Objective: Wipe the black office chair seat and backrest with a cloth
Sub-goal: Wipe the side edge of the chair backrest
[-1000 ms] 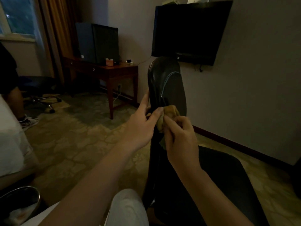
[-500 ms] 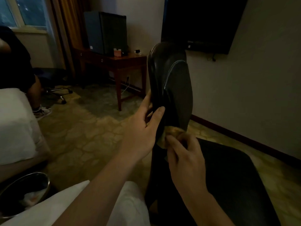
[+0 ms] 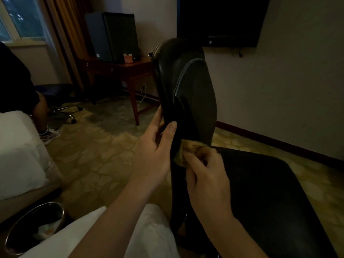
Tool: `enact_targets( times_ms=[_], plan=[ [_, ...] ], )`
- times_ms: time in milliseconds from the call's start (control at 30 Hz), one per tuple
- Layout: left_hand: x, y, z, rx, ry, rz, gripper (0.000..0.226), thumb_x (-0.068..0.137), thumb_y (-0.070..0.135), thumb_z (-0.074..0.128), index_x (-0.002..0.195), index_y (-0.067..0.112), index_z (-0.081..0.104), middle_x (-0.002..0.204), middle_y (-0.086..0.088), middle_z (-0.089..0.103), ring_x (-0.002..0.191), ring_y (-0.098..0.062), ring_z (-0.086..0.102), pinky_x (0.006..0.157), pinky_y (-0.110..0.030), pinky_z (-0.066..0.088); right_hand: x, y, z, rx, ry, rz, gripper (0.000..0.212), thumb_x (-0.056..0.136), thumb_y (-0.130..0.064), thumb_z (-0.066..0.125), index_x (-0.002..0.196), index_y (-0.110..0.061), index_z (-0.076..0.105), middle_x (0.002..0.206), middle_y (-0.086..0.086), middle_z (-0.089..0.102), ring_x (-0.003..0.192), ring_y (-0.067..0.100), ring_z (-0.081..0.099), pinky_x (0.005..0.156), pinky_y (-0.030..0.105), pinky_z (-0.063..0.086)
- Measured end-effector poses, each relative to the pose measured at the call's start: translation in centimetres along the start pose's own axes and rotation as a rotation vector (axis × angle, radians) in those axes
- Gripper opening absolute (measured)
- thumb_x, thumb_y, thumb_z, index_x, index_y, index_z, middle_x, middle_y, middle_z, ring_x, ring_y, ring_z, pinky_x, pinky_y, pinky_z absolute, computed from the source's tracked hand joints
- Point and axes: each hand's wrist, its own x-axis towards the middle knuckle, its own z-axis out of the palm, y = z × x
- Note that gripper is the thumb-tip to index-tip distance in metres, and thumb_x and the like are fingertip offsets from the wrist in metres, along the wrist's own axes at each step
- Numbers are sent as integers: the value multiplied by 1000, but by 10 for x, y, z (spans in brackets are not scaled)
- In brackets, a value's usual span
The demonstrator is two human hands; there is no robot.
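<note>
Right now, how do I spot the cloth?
Find the black office chair's tall backrest in the middle. Where its bottom meets the seat, the right hand pinches a crumpled cloth. It is the only tan, wrinkly thing against the black.

Two bare forearms [image 3: 115, 218]; pale white trousers [image 3: 152, 229] over one knee.

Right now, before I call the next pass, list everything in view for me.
backrest: one, black, upright, centre
seat: one, black, lower right
cloth: one, tan, against backrest's lower end
television: one, black, wall-mounted, top
desk: one, reddish wood, behind backrest
cabinet: one, dark, on desk
waste bin: one, metal, bottom left
bed: one, white, left
other person: one, dark top, far left
left hand: one, grips backrest edge
right hand: one, holds cloth
</note>
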Motion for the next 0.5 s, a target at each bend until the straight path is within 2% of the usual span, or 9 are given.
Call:
enact_targets(
  times_ms=[233,300,400,500],
  plan=[
    [-4,5,5,56,36,16,54,98,47,45,150,35,37,139,22,55,123,11,51,102,-19,47,11,-3,-9,36,11,-7,30,90,-13,66,119,-20,67,108,2,56,94,18,55,63,31,57],
    [-5,7,6,60,41,10,52,99,45,46,150,36,38,134,22,58,119,12,53,98,-15,47,19,-10,-13,80,45,-12,29,91,-14,65,119,-20,66,108,1,55,94,18,56,62,31,57],
    [-7,7,6,55,50,12,50,100,43,46,149,37,38,124,28,61,114,13,55,96,-17,50,30,-14,-18,93,83,-19,26,91,-15,63,117,-19,66,108,2,55,92,17,57,61,31,57],
    [-7,5,7,-3,46,20,50,99,42,47,148,36,40,126,29,59,116,13,55,96,-17,49,22,-7,-16,65,62,-38,29,90,-16,65,119,-21,66,108,1,56,91,17,57,61,30,57]
  ],
)
